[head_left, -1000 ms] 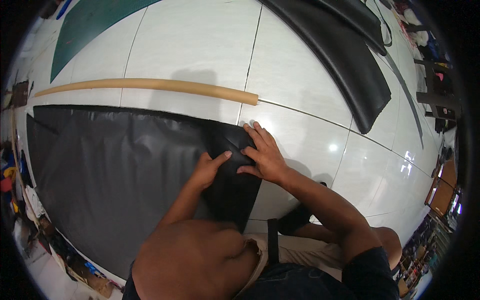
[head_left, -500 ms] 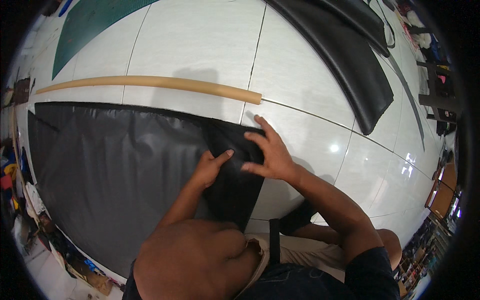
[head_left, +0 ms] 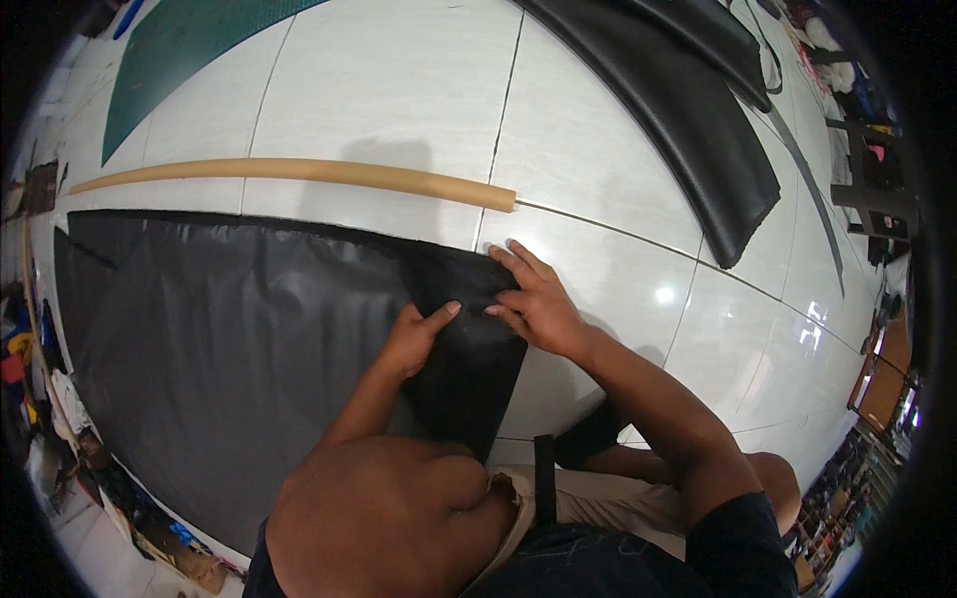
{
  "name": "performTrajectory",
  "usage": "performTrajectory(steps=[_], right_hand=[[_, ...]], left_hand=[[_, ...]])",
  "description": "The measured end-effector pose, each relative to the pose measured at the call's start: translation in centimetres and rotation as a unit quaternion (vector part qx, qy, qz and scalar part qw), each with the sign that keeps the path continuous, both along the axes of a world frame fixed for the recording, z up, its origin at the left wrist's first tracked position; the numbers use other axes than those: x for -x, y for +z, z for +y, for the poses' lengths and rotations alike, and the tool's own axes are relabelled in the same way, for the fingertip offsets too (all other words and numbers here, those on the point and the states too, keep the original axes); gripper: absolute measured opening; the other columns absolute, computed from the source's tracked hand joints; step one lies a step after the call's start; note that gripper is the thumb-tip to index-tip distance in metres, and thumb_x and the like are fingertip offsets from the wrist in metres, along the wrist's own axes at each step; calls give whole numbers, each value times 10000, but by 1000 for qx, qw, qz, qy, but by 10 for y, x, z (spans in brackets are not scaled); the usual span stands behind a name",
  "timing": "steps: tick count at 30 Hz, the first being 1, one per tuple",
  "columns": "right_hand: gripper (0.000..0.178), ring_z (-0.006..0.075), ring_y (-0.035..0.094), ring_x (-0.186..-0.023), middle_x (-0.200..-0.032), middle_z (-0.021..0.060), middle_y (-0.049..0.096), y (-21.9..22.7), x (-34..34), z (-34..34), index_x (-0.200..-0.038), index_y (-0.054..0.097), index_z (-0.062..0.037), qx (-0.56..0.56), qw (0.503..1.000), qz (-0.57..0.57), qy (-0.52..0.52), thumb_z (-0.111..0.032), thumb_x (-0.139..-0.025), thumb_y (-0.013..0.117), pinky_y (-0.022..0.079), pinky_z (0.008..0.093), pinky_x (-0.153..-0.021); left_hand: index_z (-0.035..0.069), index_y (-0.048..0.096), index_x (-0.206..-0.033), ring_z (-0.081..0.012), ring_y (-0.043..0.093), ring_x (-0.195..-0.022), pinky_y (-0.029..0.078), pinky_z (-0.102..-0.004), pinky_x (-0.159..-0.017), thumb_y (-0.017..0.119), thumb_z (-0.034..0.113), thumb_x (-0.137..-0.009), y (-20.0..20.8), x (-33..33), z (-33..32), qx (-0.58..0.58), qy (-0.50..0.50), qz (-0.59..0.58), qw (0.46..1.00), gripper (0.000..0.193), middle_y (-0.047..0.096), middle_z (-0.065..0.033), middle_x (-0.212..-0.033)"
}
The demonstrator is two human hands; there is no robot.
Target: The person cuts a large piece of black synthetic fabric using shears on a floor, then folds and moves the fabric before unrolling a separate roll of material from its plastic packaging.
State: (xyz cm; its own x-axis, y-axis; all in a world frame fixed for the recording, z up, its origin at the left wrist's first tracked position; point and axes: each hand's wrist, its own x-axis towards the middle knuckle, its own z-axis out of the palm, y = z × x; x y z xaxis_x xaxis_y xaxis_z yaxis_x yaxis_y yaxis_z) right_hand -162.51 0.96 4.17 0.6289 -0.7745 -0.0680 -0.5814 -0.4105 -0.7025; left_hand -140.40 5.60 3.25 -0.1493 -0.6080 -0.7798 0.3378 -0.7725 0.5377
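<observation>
A large black leather-like sheet [head_left: 229, 329] lies spread across the floor, its right end a darker, matte flap [head_left: 469, 369]. At the flap's left edge my left hand [head_left: 414, 339] grips the material, thumb on top and the other fingers mostly hidden. My right hand [head_left: 538, 304] rests on the flap's far right corner, fingers apart and stretched toward the left, fingertips touching the black material. A long tan tube [head_left: 349, 174] lies just beyond the sheet's far edge.
Thick black rolled material [head_left: 688, 130] lies at the far right, with a thin grey strip [head_left: 812, 189] beside it. A green mat [head_left: 179, 60] covers the far left. White tiles [head_left: 618, 239] form the floor. Clutter lines both side rims, and my bent leg [head_left: 638, 463] is near.
My right hand has come down onto the flap's corner, and its fingers have drawn closer together. My left hand keeps its hold in nearly the same place.
</observation>
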Motion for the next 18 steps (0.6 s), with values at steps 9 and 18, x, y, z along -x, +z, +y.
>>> performTrajectory(steps=[9,18], right_hand=[[532,457,327,-1362,-1489,271,291,21,-11,-6,-1087,586,-58,-50,994,-92,-44,-420,-753,788,354,483,-1078],[215,402,300,-1393,-1468,138,406,2,-15,6,-762,660,-61,6,1000,27,1,-241,-762,777,326,515,-1082]], left_hand=[[-40,609,-1129,-197,665,-894,544,-325,-803,673,149,-897,-9,-4,6,10,13,12,1000,305,680,-117,-1035],[-46,619,-1104,-173,655,-853,538,-313,-768,681,181,-896,-21,-7,9,14,-19,2,1000,314,678,-100,-993]])
